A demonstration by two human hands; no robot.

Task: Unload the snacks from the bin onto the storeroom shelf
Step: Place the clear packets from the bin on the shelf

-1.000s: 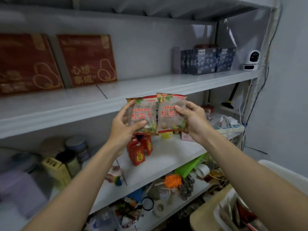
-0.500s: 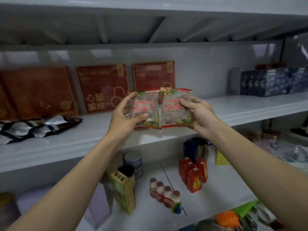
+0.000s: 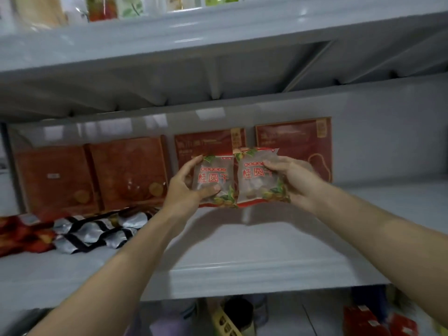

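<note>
Two clear snack packets with red lettering and green leaf print are held side by side above the grey shelf [image 3: 242,251]. My left hand [image 3: 186,190] grips the left packet [image 3: 214,178], thumb across its front. My right hand [image 3: 293,180] grips the right packet [image 3: 257,178] by its right edge. Both packets hang upright, a little above the shelf surface, in front of the red boxes. The bin is out of view.
Several flat red boxes [image 3: 131,175] lean against the back wall of the shelf. Silver and black foil packets [image 3: 97,231] and red ones [image 3: 21,236] lie on its left part. Another shelf [image 3: 218,44] runs overhead. Cartons and bottles stand on the shelf below [image 3: 232,318].
My view has tilted up and both hands have carried the packets forward over the shelf, toward the red boxes. The grips are the same.
</note>
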